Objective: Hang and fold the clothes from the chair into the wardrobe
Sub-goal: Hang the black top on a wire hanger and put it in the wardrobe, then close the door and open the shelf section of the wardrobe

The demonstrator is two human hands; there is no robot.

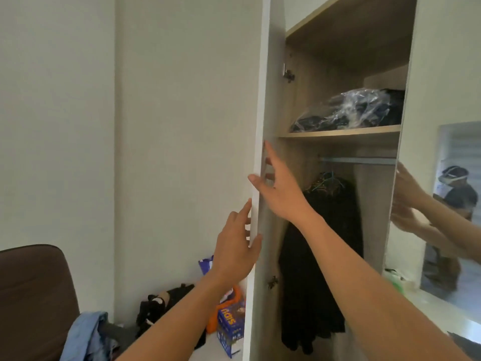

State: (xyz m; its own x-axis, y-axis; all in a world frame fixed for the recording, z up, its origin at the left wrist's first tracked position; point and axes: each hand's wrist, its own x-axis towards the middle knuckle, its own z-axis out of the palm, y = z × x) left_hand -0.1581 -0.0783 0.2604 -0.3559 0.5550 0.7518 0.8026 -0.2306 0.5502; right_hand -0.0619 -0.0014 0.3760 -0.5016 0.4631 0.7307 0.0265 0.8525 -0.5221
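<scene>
The white wardrobe door [256,142] stands part open, its edge toward me. My left hand [235,251] holds that edge low down, fingers on the outer face and thumb wrapped round it. My right hand [279,190] grips the edge higher up, thumb over the front and fingers flat on the inner face. Inside, dark garments [320,256] hang from blue hangers [325,181] on a metal rail [361,160]. A brown chair [31,295] at the lower left carries a blue garment [86,334].
Plastic-wrapped dark clothes [348,110] lie on the wardrobe's upper shelf [338,132]. A mirror [442,230] on the right door reflects my arms. Dark items [161,306] and orange and blue boxes [230,324] sit on the floor by the wall.
</scene>
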